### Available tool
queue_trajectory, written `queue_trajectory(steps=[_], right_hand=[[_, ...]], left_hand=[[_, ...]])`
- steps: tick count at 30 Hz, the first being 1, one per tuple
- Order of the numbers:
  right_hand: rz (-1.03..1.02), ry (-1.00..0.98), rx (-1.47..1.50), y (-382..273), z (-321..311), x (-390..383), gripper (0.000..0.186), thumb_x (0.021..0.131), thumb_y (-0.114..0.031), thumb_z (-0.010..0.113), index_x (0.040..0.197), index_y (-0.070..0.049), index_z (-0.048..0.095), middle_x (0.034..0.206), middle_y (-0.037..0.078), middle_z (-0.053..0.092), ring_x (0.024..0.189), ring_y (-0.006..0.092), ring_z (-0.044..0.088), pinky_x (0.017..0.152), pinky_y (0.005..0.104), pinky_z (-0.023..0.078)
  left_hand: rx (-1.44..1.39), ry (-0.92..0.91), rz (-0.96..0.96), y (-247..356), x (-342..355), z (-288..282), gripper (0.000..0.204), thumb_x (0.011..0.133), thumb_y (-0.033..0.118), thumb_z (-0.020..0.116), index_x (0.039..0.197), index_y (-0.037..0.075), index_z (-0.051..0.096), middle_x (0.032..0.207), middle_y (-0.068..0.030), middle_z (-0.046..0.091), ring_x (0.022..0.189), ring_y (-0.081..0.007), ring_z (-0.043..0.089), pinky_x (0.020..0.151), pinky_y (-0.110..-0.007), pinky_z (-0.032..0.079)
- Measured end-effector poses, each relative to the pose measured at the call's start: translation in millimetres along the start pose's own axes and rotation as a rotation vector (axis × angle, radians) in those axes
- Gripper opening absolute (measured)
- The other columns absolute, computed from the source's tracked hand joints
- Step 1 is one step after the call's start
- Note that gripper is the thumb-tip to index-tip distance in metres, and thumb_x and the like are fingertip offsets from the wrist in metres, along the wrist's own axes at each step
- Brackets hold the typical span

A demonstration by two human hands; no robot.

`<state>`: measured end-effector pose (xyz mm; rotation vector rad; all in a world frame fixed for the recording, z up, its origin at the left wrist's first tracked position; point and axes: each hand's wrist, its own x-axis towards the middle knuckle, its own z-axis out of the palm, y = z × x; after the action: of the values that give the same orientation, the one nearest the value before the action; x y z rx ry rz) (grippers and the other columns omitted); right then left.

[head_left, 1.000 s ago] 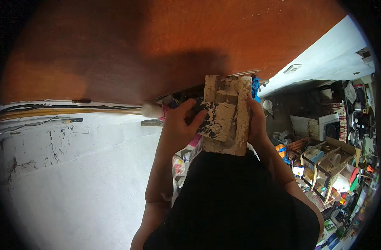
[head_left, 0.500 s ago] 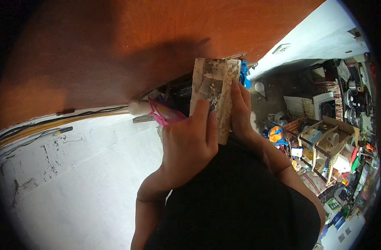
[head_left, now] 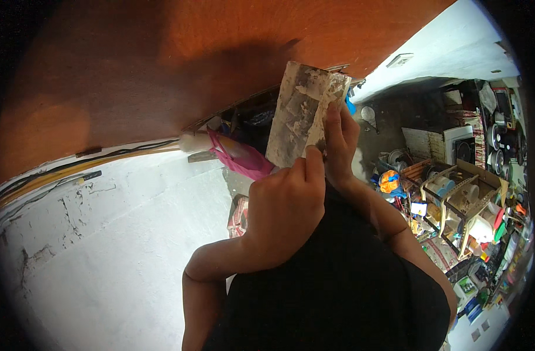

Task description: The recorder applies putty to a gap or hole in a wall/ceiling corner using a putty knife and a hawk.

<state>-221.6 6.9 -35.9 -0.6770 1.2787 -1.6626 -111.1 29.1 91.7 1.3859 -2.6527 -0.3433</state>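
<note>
A flat rectangular block [head_left: 295, 117], pale brown with dark blotches and flaking, peeling patches, is held up tilted in front of my body. My right hand [head_left: 341, 146] grips its right edge, the thumb lying along the narrow side. Closed, with its fingers curled, my left hand [head_left: 286, 213] is at the block's lower end, fingertips against or just over the face. Whatever those fingers pinch, if anything, is too hidden to make out. Behind the block, to the left, hangs a pink bag or cloth [head_left: 244, 161].
A reddish-brown wooden panel [head_left: 121, 70] spans the top. At left, cables [head_left: 121, 155] run along a cracked white wall [head_left: 115, 245]. To the right stand a shelf rack [head_left: 463, 199] with dishes, a stove [head_left: 463, 146] and much clutter.
The block has tilted and its top has shifted up and to the right. My left hand has slid down its face toward the lower end, uncovering more of it.
</note>
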Motion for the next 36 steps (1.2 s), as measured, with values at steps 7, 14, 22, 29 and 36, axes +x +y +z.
queue_trajectory(steps=[7,14,22,29,36], right_hand=[[-0.023,0.011,-0.021,4.2,-4.7,6.0,0.032,0.101,-0.025,0.044,0.108,0.004,0.058,0.097,0.006,0.061,0.088,0.0099,0.054,0.077,0.0240,0.044],[0.076,-0.021,0.162,-7.9,-2.8,9.9,0.033,0.101,-0.027,0.044,0.103,0.001,0.060,0.087,0.003,0.061,0.078,0.0051,0.051,0.066,0.0212,0.044],[0.016,-0.001,0.022,-0.9,-3.6,10.7,0.035,0.101,-0.030,0.045,0.103,0.002,0.060,0.088,0.003,0.061,0.080,0.0057,0.050,0.070,0.0226,0.043],[0.059,-0.004,0.103,-10.3,-2.6,9.1,0.037,0.101,-0.031,0.044,0.107,0.002,0.060,0.092,0.005,0.063,0.081,0.0076,0.054,0.072,0.0232,0.044],[0.149,-0.057,0.166,-13.6,-10.1,7.8,0.042,0.102,-0.034,0.040,0.107,0.002,0.059,0.094,0.006,0.064,0.081,0.0099,0.058,0.072,0.0242,0.047]], left_hand=[[-0.075,0.016,-0.018,-7.3,1.1,14.1,0.013,0.079,0.005,0.058,0.091,0.001,0.054,0.063,-0.0074,0.058,0.053,-0.0214,0.063,0.044,-0.032,0.049],[-0.208,0.084,-0.100,-16.0,4.2,1.8,0.015,0.085,0.011,0.057,0.095,0.000,0.057,0.061,-0.0112,0.059,0.049,-0.0270,0.061,0.043,-0.036,0.048],[-0.211,0.054,-0.060,-25.6,13.0,3.6,0.017,0.085,0.012,0.058,0.095,-0.002,0.058,0.059,-0.0147,0.059,0.049,-0.0321,0.060,0.044,-0.040,0.047],[-0.560,0.056,-0.164,-37.8,18.1,-9.5,0.020,0.085,0.013,0.059,0.091,-0.006,0.059,0.060,-0.0191,0.058,0.054,-0.0354,0.060,0.048,-0.041,0.044],[-0.766,-0.036,-0.217,-91.7,24.5,-0.2,0.014,0.087,0.011,0.061,0.084,-0.002,0.061,0.059,-0.0085,0.061,0.050,-0.0153,0.056,0.048,-0.033,0.041]])
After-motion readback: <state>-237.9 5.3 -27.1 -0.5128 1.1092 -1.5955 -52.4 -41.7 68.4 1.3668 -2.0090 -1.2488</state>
